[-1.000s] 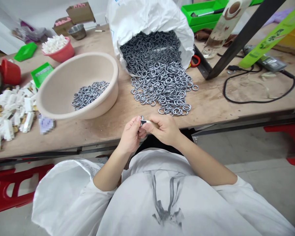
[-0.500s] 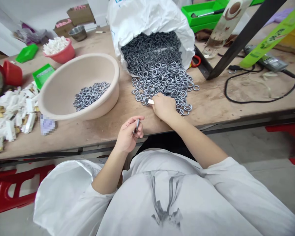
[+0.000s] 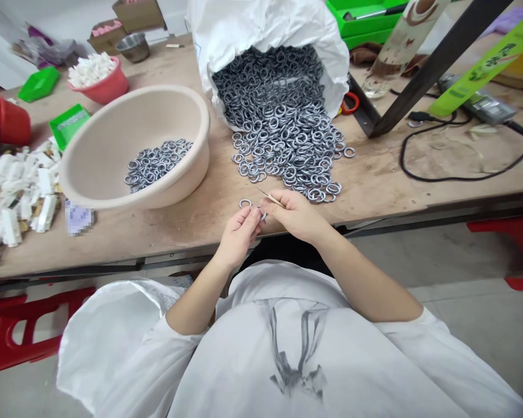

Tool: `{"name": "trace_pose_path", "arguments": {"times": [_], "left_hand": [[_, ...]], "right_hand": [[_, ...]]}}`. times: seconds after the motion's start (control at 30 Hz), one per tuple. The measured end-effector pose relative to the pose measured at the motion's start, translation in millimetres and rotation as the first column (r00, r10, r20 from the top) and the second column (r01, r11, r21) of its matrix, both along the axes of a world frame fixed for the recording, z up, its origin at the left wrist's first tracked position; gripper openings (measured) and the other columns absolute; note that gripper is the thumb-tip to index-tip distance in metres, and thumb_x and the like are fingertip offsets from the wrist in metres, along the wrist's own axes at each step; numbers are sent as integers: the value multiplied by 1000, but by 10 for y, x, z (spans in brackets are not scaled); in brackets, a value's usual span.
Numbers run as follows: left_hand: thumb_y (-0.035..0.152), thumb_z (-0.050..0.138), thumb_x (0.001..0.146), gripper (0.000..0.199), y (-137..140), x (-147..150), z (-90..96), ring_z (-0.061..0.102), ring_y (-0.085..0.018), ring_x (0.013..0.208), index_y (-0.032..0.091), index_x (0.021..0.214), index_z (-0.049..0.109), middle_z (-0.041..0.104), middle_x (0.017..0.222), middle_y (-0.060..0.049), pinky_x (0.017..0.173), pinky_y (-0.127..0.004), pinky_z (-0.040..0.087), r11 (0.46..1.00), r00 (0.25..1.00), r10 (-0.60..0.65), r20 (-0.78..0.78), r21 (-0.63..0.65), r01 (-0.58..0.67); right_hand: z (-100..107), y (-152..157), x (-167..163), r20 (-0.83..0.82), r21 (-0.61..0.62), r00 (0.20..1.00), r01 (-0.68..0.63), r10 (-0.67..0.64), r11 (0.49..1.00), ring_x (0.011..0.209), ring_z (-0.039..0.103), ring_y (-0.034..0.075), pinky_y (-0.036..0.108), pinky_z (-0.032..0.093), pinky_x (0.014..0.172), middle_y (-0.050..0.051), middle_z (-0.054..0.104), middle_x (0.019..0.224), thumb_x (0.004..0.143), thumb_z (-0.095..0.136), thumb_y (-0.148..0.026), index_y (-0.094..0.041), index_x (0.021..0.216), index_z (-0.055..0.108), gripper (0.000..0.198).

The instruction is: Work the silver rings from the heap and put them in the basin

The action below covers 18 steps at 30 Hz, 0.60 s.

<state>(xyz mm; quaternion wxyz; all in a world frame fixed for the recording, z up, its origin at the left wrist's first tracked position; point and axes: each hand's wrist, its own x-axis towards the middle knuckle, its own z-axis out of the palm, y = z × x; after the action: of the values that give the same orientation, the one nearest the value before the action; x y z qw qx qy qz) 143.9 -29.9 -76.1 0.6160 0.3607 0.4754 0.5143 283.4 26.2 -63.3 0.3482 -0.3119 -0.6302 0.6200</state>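
Observation:
My left hand [image 3: 239, 233] is closed, its fingertips pinching a grey ring [image 3: 264, 215] just above the table's front edge. Close beside it, my right hand [image 3: 300, 216] grips a small, thin blade-like tool [image 3: 273, 200], seen nearly edge-on with its narrow tip pointing left. The two hands almost meet at the ring; whether the tool touches it I cannot tell. One loose ring [image 3: 244, 203] lies on the wood by my left fingertips. Behind my hands, a heap of grey rings [image 3: 294, 139] spills out of a white sack [image 3: 265, 26].
A beige basin [image 3: 203, 125] with more rings stands left of the heap. White plastic parts [image 3: 13, 191] are piled at far left, near a pink bowl [image 3: 113, 87]. On the right are a dark metal bar [image 3: 436, 64] and a black cable [image 3: 453, 180].
My right hand has drawn back from the edge of the ring heap towards my left hand. My left hand has turned and moved up slightly. A loose ring now shows on the wood.

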Motion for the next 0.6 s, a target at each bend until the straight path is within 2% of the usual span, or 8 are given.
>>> {"name": "trace_pose_path", "arguments": {"times": [0.1, 0.17, 0.2, 0.27, 0.33, 0.47, 0.6], "left_hand": [[51, 77, 72, 43, -21, -26, 50, 29, -1, 42, 15, 67, 53, 48, 58, 4, 37, -15, 18, 998, 999, -44, 20, -42, 45], [48, 74, 74, 41, -35, -39, 97, 27, -2, 41, 16, 65, 50, 43, 55, 5, 38, -15, 17, 996, 996, -31, 84, -81, 38], [46, 73, 75, 40, -42, -41, 119, 27, -2, 41, 16, 64, 49, 41, 54, 6, 38, -15, 18, 995, 993, -17, 119, -94, 29], [43, 71, 77, 38, -57, -38, 153, 27, -3, 40, 17, 64, 47, 39, 52, 6, 38, -15, 19, 994, 984, 13, 178, -106, 6], [39, 70, 78, 36, -73, -31, 174, 28, -3, 40, 17, 63, 46, 38, 51, 7, 38, -15, 21, 993, 977, 34, 211, -115, -10], [31, 67, 78, 31, -102, -23, 190, 29, -3, 40, 17, 62, 44, 38, 52, 6, 38, -15, 22, 992, 973, 35, 228, -123, -7], [29, 67, 76, 28, -129, -28, 193, 29, -3, 41, 17, 63, 45, 38, 53, 6, 38, -15, 23, 992, 972, 32, 232, -126, -3]], "right_hand": [[25, -36, -12, -5, -26, 1000, -6, 6, 1000, 65, 59, 15, 29, 46, 65, 1, 64, 67, 80, 59, -71, -20, 71, 57, 53], [33, -88, 6, 77, 110, 993, 76, -85, 991, 63, 55, 14, 28, 42, 62, 0, 61, 65, 84, 54, -73, -20, 72, 58, 55], [34, -121, 22, 135, 231, 979, 118, -152, 966, 62, 52, 14, 28, 38, 61, 0, 59, 65, 85, 51, -73, -19, 72, 58, 56], [29, -189, 55, 232, 475, 935, 133, -269, 870, 63, 48, 14, 28, 33, 61, 1, 56, 65, 90, 46, -71, -19, 71, 58, 57], [17, -246, 75, 291, 617, 900, 83, -325, 783, 64, 48, 14, 29, 31, 61, 2, 56, 68, 95, 40, -66, -19, 72, 59, 56], [2, -306, 55, 339, 695, 861, 43, -380, 718, 66, 49, 15, 30, 30, 62, 4, 57, 70, 98, 36, -59, -19, 75, 60, 53], [-27, -293, 23, 358, 699, 853, 24, -379, 715, 62, 44, 15, 30, 27, 60, 3, 53, 65, 98, 35, -61, -20, 68, 55, 55]]}}
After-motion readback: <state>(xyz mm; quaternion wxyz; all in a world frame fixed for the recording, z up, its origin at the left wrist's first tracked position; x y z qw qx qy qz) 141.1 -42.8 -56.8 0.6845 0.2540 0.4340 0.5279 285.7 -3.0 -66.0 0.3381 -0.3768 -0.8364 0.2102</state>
